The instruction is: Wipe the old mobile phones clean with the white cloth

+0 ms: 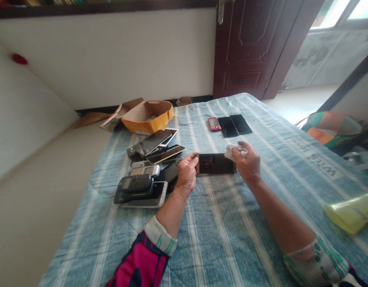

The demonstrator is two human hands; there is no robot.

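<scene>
A dark-screened smartphone (216, 164) is held sideways above the striped cloth, its screen facing me. My left hand (187, 170) grips its left end between thumb and fingers. At its upper right corner, my right hand (247, 162) pinches a crumpled white tissue (231, 152), which touches the phone there. Just left of my left hand lies a heap of old phones: a black one (152, 142) on top at the back, a silver keypad phone (146, 170), a black keypad phone (137, 182) and a white-edged smartphone (161, 195) in front.
Beyond the heap stands an open orange cardboard box (148, 123). Farther back on the cloth (184, 247) lie a pink phone (214, 124) and two black phones (228, 126) side by side. A yellow translucent object (348, 213) rests at the right. Behind is a brown door (246, 48).
</scene>
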